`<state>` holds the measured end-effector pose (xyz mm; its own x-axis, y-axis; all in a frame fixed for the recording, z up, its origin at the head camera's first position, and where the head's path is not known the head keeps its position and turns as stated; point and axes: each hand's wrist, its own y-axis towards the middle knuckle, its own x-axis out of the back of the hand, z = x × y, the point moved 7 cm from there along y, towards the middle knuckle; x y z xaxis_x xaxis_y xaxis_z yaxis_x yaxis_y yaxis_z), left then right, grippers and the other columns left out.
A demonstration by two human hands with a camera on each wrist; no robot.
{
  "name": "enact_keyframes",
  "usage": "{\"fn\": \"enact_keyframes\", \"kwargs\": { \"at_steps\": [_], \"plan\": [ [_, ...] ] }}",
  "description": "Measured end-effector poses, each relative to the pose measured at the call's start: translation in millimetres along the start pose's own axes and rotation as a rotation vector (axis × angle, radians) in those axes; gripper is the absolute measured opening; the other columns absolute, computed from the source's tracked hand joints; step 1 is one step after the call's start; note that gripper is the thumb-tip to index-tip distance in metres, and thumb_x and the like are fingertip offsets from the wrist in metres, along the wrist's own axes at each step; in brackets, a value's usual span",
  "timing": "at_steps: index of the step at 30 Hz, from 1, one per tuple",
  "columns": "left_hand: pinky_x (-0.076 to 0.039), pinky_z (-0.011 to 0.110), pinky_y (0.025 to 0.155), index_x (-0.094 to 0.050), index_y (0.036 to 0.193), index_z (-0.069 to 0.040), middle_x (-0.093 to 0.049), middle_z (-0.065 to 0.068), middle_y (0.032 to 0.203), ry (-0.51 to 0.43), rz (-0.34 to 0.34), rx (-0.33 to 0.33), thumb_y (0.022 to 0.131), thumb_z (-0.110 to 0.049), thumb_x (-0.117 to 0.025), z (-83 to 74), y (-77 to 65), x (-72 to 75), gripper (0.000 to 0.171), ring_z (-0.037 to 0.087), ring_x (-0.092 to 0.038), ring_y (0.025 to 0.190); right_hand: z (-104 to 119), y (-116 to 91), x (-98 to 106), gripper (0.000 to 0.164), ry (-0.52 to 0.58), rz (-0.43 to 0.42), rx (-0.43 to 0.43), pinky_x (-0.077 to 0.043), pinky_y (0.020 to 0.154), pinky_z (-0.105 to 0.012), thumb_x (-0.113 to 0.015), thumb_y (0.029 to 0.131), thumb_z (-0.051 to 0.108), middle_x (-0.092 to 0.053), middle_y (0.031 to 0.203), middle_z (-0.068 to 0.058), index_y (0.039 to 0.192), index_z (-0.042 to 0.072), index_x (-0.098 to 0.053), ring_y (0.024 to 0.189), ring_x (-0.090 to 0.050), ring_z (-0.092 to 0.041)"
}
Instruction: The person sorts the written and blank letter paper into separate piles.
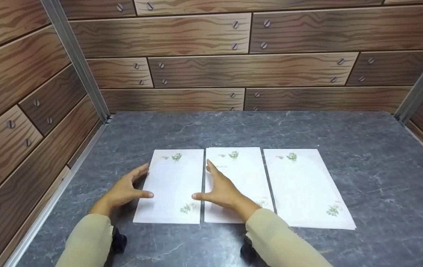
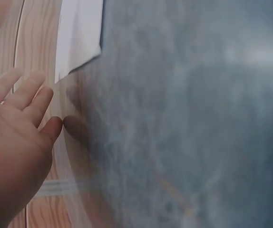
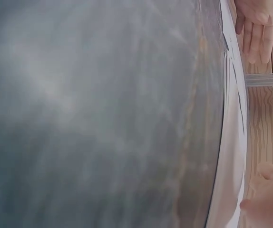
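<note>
Three stacks of white paper printed with small green plant motifs lie side by side: a left stack (image 1: 170, 181), a middle stack (image 1: 241, 174) and a right stack (image 1: 304, 185). My left hand (image 1: 124, 191) is at the outer edge of the left stack, thumb over the paper and fingers extended. Above the middle stack is my right hand (image 1: 220, 187), its thumb reaching over the left stack's right edge. Both palms face each other with nothing between fingers and thumb. The left wrist view shows the left hand (image 2: 20, 128) low beside the table, fingers straight.
The papers lie on a dark grey marbled table (image 1: 374, 167). Wood-patterned panels (image 1: 196, 37) stand behind and at both sides, with metal posts (image 1: 78, 59) at the corners. A narrow gap separates each stack from its neighbour.
</note>
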<state>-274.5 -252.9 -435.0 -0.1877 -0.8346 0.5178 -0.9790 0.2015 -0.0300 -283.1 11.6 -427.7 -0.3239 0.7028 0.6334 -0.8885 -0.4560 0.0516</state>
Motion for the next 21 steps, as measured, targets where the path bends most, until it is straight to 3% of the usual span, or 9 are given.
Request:
{"fn": "enact_keyframes", "kwargs": {
  "at_steps": [10, 15, 21],
  "plan": [
    [-0.015, 0.05, 0.112, -0.032, 0.143, 0.008, -0.033, 0.023, 0.147, 0.103, 0.114, -0.088, 0.067, -0.015, -0.087, 4.8, -3.7, 0.8, 0.097, 0.038, -0.023, 0.138, 5.1, 3.6, -11.6, 0.118, -0.166, 0.107, 0.043, -0.008, 0.114, -0.049, -0.083, 0.067, 0.049, -0.032, 0.15, -0.013, 0.153, 0.005, -0.014, 0.139, -0.024, -0.03],
    [-0.017, 0.052, 0.112, -0.035, 0.143, 0.007, -0.033, 0.023, 0.147, 0.145, 0.15, -0.091, 0.067, -0.015, -0.088, 5.6, -5.4, -0.9, 0.095, 0.039, -0.023, 0.137, 4.2, 5.7, -16.4, 0.118, -0.224, 0.141, 0.04, -0.009, 0.114, -0.049, -0.084, 0.065, 0.049, -0.032, 0.15, -0.012, 0.152, 0.006, -0.017, 0.139, -0.025, -0.027],
    [-0.017, 0.054, 0.111, -0.039, 0.144, 0.0, -0.032, 0.024, 0.147, 0.224, 0.145, -0.071, 0.066, -0.016, -0.088, 5.1, -6.2, -0.9, 0.093, 0.041, -0.023, 0.137, 4.4, 7.7, -19.8, 0.114, -0.294, 0.163, 0.063, -0.011, 0.113, -0.053, -0.085, 0.065, 0.047, -0.033, 0.149, -0.015, 0.15, 0.003, -0.024, 0.138, -0.027, -0.029]
  ]
}}
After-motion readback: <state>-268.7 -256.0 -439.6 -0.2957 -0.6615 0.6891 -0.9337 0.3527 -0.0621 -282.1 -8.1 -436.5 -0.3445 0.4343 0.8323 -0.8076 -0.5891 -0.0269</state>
